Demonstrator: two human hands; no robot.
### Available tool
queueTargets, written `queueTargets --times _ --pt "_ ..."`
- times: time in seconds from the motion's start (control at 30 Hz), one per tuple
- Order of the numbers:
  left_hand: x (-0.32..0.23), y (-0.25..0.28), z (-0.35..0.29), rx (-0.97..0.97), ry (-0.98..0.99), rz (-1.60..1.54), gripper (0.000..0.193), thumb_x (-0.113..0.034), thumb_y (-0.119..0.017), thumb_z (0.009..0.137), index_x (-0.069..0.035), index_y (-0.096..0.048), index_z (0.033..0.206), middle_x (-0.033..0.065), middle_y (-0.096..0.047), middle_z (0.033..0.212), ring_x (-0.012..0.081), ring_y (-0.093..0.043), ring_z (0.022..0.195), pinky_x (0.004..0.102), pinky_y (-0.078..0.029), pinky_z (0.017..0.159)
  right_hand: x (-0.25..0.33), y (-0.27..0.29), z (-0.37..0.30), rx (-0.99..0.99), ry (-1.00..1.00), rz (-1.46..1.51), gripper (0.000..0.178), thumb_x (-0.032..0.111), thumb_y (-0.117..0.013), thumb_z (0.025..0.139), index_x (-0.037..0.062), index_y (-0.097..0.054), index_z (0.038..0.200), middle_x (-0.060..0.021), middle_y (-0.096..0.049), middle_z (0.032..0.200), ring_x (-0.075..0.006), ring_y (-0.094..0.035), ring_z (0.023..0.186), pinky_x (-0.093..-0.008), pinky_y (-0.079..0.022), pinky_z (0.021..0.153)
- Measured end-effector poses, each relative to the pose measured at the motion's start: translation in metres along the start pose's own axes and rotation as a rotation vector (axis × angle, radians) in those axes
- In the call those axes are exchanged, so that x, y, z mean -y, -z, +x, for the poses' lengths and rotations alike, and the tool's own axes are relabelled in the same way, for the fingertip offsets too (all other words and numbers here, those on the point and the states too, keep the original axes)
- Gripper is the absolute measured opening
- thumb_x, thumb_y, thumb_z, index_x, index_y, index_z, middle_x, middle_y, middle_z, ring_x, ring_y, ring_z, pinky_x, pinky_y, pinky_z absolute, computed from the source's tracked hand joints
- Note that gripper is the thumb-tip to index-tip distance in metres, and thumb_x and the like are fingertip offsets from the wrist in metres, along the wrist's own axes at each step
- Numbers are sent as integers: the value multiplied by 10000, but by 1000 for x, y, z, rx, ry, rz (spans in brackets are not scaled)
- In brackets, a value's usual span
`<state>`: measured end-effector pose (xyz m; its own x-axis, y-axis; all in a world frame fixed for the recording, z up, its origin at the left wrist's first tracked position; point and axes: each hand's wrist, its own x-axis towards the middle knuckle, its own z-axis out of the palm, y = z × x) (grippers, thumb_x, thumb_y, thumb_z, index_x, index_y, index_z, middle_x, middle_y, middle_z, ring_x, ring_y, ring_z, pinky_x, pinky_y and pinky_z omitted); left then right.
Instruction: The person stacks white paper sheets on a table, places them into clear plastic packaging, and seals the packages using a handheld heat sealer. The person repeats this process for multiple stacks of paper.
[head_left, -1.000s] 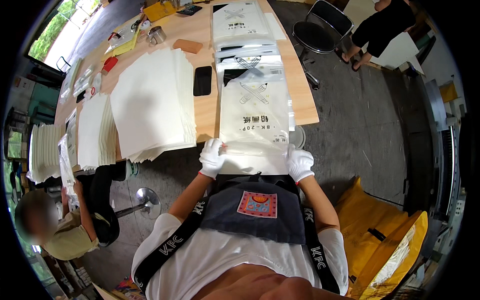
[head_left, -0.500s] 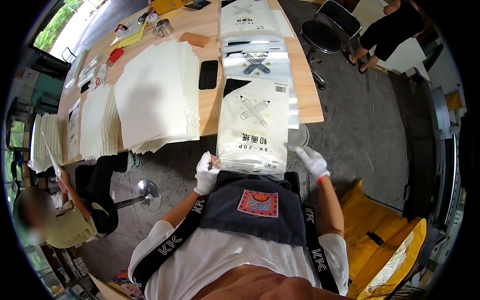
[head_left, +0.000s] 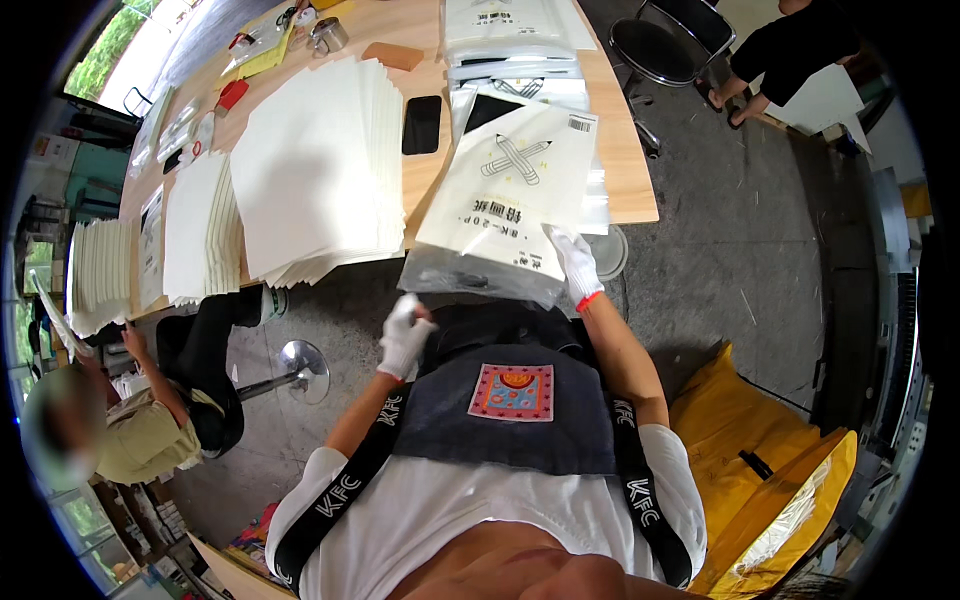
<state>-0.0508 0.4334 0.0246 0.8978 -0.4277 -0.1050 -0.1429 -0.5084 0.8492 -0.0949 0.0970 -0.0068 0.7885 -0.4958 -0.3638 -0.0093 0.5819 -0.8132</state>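
Note:
A flat packet of drawing paper (head_left: 515,185) in a clear plastic bag lies slanted over the table's near edge. It bears a crossed-pencils print and a black corner, and its loose clear end hangs toward me. White-gloved, my right hand (head_left: 574,266) grips the packet's lower right edge, fingers partly hidden. My left hand (head_left: 404,336), also gloved, is curled closed just off the lower left corner of the bag, with nothing visible in it. Behind the packet, several similar bagged packets (head_left: 512,70) lie overlapping in a row.
Big stacks of white paper (head_left: 310,165) cover the table's (head_left: 428,185) left side, beside a black phone (head_left: 421,125). A round stool (head_left: 300,370) and a seated person (head_left: 150,430) are at left. Right are a black chair (head_left: 660,50), a standing person (head_left: 800,60) and a yellow sack (head_left: 745,440).
The packet has moved away from me onto the row and turned clockwise. My right hand has come inward and taken its edge; my left has let go of its corner.

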Motion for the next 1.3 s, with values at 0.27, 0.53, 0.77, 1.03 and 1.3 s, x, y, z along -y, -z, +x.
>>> queueTargets --times 0.27,0.53,0.77,1.03,1.3 --pt "-95 -89 48 416 201 -488 381 -319 -612 967 -12 -571 1188 36 -658 876 150 -629 718 331 -534 722 -3 -29 -2 24 -67 -93 351 162 -618 953 -1 -577 1261 -86 -662 1160 -163 -638 1002 -298 -524 850" --pt "-133 -48 34 951 -132 -401 205 -215 -582 963 -17 -626 996 69 -671 898 150 -641 858 290 -509 785 22 -8 1 67 -154 -45 345 140 -636 945 -47 -587 1231 -129 -665 1159 -197 -636 1047 -316 -529 875" --pt "143 -20 46 467 537 -799 359 -225 -500 957 -11 -545 1241 145 -668 1094 222 -680 938 341 -555 867 23 75 -38 383 -552 -74 406 81 -694 889 24 -553 1265 -130 -680 991 -134 -615 612 -262 -493 463" --pt "-22 -30 72 266 238 -355 343 -144 -562 975 -50 -526 1303 53 -646 867 100 -595 721 265 -484 636 32 122 -92 109 -533 -657 566 502 -615 920 45 -574 1251 -104 -685 1059 -189 -674 865 -320 -550 729" --pt "-140 -34 90 100 -202 -248 295 -102 -597 891 -10 -513 1159 136 -614 714 259 -626 616 385 -488 589 4 48 -54 188 111 -412 340 266 -532 995 42 -576 1247 -51 -649 1110 -162 -617 959 -302 -508 798"
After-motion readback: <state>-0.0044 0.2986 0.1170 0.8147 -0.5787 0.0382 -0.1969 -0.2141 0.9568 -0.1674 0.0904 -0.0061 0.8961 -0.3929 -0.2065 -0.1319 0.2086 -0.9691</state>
